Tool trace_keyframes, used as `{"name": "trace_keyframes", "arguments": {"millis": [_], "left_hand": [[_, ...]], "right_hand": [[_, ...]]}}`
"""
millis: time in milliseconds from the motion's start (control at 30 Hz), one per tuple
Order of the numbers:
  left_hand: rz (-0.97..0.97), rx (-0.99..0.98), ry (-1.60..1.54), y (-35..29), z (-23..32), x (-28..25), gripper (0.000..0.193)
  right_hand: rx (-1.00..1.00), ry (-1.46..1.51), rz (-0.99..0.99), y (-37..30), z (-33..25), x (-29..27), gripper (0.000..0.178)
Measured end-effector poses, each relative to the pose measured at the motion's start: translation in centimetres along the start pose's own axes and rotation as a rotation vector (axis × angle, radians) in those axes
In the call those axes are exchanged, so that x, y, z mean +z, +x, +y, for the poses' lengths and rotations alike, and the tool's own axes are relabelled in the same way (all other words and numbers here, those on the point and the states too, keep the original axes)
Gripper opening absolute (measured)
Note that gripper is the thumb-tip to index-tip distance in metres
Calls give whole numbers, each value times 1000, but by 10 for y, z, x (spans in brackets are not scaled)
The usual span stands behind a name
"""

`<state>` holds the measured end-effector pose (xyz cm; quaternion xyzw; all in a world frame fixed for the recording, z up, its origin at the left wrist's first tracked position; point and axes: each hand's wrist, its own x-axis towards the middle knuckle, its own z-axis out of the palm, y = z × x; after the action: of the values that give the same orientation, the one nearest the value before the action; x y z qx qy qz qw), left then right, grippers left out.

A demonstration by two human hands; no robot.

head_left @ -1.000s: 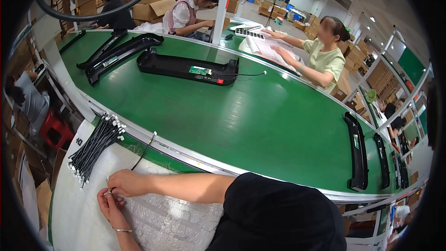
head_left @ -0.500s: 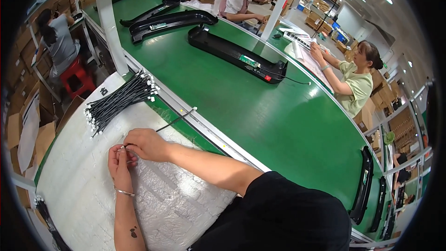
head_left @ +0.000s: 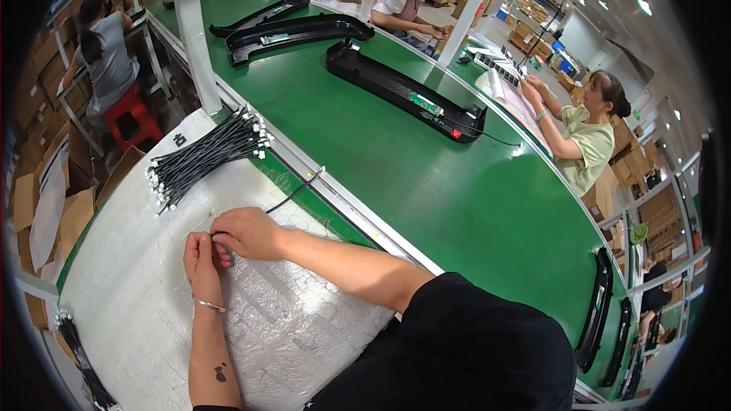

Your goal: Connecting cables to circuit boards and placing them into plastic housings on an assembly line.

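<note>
A thin black cable (head_left: 293,195) runs from my hands across the padded white work surface (head_left: 122,274) toward the metal rail. Its white end plug (head_left: 321,170) rests over that rail. My right hand (head_left: 247,234) pinches the cable close to its near end. Against those fingertips, my left hand (head_left: 204,265) is closed on the same end, with thumb and forefinger pressed together. The near tip is hidden between the fingers. Beyond my hands lies a loose bundle of black cables (head_left: 209,154) with white plugs at both ends.
Past the metal rail (head_left: 350,209) stretches a green conveyor belt (head_left: 381,175). It carries long black housings (head_left: 403,91) with small green circuit boards. Another cable bundle (head_left: 80,361) hangs at the lower left. A white post (head_left: 192,38) rises beside the rail. Co-workers sit across and to the left.
The whole view has shifted slightly, moving the scene to the right. My left fingers have closed further over the cable end, whose pale tip showed before and is now hidden.
</note>
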<state>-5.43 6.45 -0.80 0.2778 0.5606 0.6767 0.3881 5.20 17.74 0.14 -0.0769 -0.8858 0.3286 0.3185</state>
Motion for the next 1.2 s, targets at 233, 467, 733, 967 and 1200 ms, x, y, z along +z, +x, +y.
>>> {"name": "trace_keyframes", "arguments": {"millis": [233, 467, 733, 967, 1200], "left_hand": [[31, 4, 20, -1, 4, 5, 24], [23, 1, 17, -1, -1, 4, 23], [-9, 2, -24, -1, -4, 3, 18], [-18, 15, -29, -2, -1, 7, 20], [12, -34, -67, 1, -8, 8, 28]], "right_hand": [[8, -22, -35, 1, -2, -4, 10], [43, -39, -58, -2, 0, -2, 13], [62, -77, -53, -2, -4, -4, 16], [65, -91, -57, -1, -4, -12, 9], [168, -205, 206, 15, -7, -26, 9]]}}
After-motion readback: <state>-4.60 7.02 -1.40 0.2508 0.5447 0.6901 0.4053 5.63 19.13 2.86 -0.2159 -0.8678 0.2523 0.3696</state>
